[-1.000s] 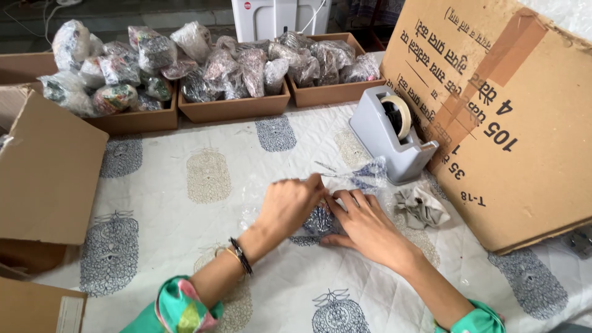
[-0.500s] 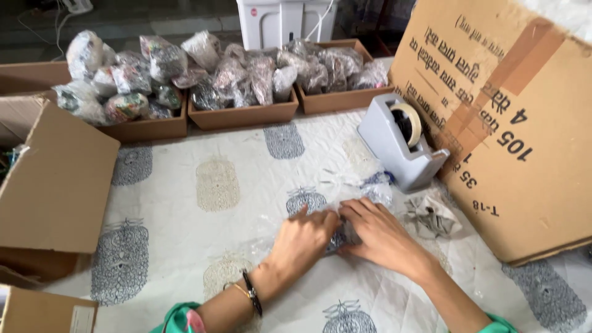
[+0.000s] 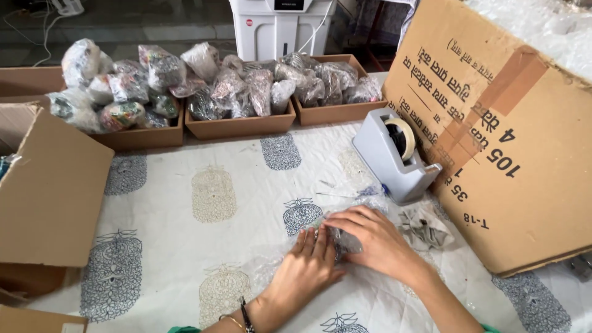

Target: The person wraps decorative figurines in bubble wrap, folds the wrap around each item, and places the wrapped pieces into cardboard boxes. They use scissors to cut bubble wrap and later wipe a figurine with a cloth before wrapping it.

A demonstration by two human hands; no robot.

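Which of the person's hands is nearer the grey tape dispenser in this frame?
The right hand. It rests on the bubble-wrapped bundle just below the tape dispenser. The left hand presses the bundle's other side, further down and left of the dispenser.

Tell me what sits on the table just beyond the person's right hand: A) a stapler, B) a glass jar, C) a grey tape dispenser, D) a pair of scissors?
C: a grey tape dispenser with a roll of tape on it stands on the printed tablecloth just beyond the right hand, against the large cardboard box.
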